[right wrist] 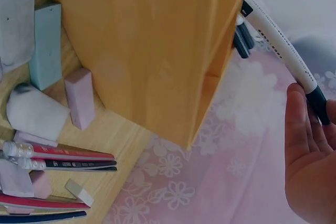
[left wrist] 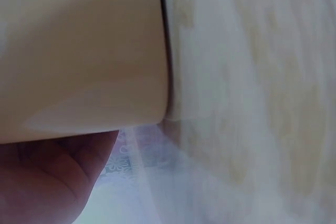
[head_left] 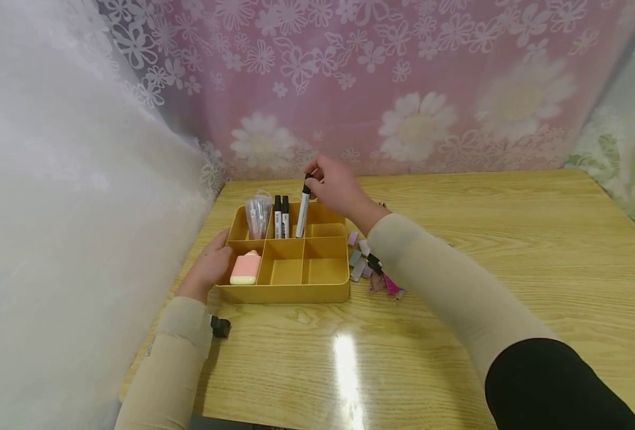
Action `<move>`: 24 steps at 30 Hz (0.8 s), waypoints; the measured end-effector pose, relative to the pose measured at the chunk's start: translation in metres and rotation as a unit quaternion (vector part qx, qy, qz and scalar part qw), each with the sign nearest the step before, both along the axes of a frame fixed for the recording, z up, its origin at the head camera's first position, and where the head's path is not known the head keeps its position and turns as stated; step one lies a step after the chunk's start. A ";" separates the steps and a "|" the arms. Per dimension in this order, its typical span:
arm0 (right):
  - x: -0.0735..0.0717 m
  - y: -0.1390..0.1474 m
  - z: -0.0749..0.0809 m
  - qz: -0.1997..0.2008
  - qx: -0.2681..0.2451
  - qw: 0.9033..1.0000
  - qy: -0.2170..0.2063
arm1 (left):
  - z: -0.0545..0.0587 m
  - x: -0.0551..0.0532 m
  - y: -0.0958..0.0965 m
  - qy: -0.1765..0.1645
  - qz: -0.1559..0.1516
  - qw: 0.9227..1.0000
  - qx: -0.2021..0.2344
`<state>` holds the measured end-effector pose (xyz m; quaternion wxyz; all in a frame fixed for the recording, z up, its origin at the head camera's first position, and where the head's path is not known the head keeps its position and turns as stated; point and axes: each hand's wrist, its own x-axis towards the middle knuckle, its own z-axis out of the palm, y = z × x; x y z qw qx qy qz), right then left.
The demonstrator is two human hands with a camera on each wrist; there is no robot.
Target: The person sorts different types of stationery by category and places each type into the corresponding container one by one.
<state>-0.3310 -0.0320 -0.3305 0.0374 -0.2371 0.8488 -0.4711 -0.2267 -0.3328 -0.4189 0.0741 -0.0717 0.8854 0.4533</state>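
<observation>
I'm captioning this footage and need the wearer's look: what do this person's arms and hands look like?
The left hand and right hand are ungloved. The left sleeve and right sleeve are plain beige. A black sleeve shows higher on the right arm. A small black piece sits beside the left cuff.

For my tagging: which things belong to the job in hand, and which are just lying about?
Likely the job:
Marker in the right hand
Yellow organizer held by the left hand
Two markers, clear pouch and pink bottle inside it

Apparently lying about:
Small blocks beside it
Pen-like sticks nearby
</observation>
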 end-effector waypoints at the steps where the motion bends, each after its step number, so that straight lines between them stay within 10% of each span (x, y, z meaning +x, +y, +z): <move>1: 0.000 -0.002 -0.001 0.002 0.009 1.000 -0.003 | 0.000 0.000 0.000 0.000 0.000 1.000 -0.001; 24: -0.007 0.015 -0.011 0.031 0.089 0.995 -0.037 | -0.003 -0.002 -0.002 0.012 -0.007 1.000 0.001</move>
